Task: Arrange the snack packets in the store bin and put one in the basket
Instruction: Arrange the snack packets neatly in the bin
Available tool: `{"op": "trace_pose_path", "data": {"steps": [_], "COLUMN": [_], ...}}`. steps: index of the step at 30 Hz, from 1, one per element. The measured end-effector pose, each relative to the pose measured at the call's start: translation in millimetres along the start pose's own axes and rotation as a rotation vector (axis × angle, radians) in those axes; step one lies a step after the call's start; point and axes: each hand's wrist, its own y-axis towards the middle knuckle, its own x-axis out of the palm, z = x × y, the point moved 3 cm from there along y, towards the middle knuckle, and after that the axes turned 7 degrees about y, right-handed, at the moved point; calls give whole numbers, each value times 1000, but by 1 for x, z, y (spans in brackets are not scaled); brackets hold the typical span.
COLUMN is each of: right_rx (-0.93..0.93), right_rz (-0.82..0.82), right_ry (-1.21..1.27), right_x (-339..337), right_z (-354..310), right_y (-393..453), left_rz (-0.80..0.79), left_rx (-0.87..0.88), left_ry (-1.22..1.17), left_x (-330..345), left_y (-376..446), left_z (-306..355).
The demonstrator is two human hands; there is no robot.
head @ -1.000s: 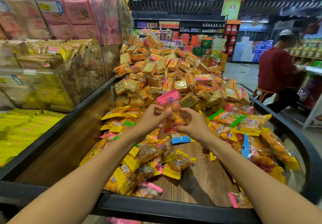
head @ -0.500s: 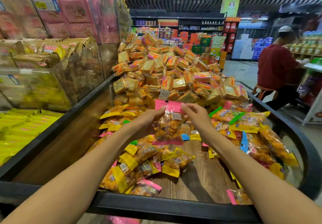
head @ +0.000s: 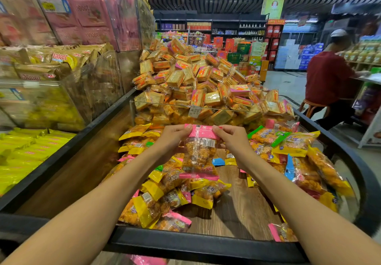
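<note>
A clear snack packet with pink ends [head: 199,155] hangs upright over the store bin [head: 206,244]. My left hand [head: 173,139] pinches its top left corner and my right hand [head: 231,141] pinches its top right corner, stretching the pink top strip flat. Below it, several loose packets with yellow, pink, blue and green ends [head: 165,198] lie on the bin's wooden floor, with more heaped along the right side [head: 296,155]. No basket is in view.
A clear divider [head: 214,108] holds back a tall heap of square cracker packs [head: 198,79]. Acrylic bins of yellow and pink bags [head: 57,62] stand at left. A person in a red top [head: 327,79] sits at right by a shelf.
Both hands have lifted the pink-ended packet and turned it upright, moving apart to its top corners so it hangs flat instead of bunched between them.
</note>
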Motion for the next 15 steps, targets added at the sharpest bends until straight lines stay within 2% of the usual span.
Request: {"op": "trace_pose_path", "data": {"steps": [2,4,8,10,12,15], "right_rx": [3,81,309,332,322,326], "right_rz": [19,-43,-408,-524,-523,-511], "right_ry": [13,41,-34,-121,-142,13], "right_x": [-2,-2,8,15,16,13], "right_z": [1,6,15,19,17,14], "right_y": [1,5,0,-5,-9,-9], "left_rz": [-8,-1,111,161,168,122], "left_rx": [-5,0,-9,-29,-48,-79], "left_ry": [9,10,-66,-125,-159,-157], "left_x": [0,-2,-11,-16,-20,-18], "left_y": [0,1,4,4,7,8], "left_z": [1,1,3,4,2,2]}}
